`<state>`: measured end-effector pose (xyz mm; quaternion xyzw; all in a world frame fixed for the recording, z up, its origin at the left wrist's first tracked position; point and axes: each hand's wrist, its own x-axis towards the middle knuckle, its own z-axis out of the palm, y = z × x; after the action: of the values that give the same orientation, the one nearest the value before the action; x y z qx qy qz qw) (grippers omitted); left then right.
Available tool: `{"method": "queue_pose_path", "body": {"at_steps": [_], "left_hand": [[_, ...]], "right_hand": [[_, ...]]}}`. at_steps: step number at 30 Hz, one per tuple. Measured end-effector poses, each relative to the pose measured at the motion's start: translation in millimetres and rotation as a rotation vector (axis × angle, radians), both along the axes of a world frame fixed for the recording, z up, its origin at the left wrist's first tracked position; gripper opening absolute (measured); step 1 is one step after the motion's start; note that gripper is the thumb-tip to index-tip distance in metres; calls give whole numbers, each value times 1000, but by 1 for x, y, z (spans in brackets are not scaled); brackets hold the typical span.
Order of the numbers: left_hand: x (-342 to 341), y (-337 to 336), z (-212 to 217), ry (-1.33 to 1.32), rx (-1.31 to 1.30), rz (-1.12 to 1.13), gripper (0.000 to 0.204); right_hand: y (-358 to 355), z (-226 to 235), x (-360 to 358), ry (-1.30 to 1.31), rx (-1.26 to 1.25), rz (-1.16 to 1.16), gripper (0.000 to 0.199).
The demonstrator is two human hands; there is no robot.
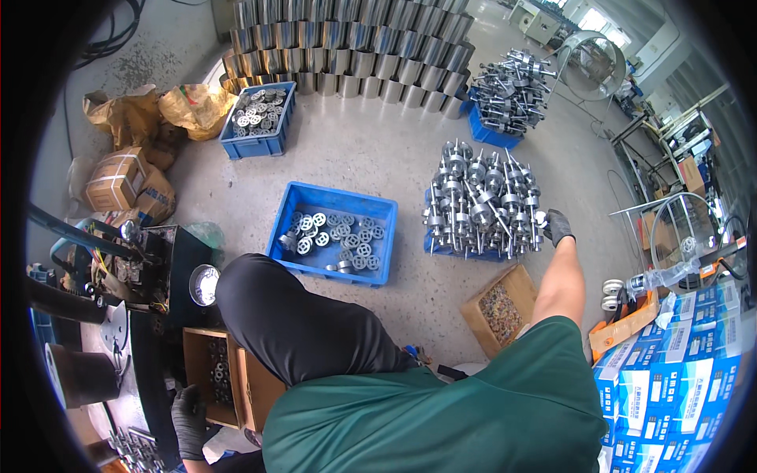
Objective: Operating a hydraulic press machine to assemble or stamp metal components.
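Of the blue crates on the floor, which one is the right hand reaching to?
The crate stacked high with shafted metal rotors, right of the crate of flat discs. The gloved right hand touches its rotors; the other crates sit farther off.

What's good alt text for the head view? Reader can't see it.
Looking down at a seated person in a green shirt whose gloved right hand reaches the pile of metal shafts on the concrete floor, while the gloved left hand is at a cardboard box of small parts. Between them sits a blue bin of metal discs.

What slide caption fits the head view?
Seated worker's gloved right hand reaches a stack of metal shaft assemblies; left hand rests by a cardboard box.
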<state>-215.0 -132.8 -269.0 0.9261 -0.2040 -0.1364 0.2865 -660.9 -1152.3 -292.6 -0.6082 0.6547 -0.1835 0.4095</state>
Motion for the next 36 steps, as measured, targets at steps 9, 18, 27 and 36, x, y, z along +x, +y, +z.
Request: {"method": "queue_pose_path", "body": {"at_steps": [9,18,27,36], "left_hand": [[2,1,-8,-6,73,-22,28],[10,29,-42,-57,167,-48,31],[4,34,-45,137,41,93,32],[0,19,-36,180,28,43,25]], "right_hand": [[21,-7,-9,-85,-44,102,68],[-10,-36,-5,174,-253,232,61],[34,-40,-8,-157,-169,-26,90],[-1,-58,-19,158,-71,25,99]]}}
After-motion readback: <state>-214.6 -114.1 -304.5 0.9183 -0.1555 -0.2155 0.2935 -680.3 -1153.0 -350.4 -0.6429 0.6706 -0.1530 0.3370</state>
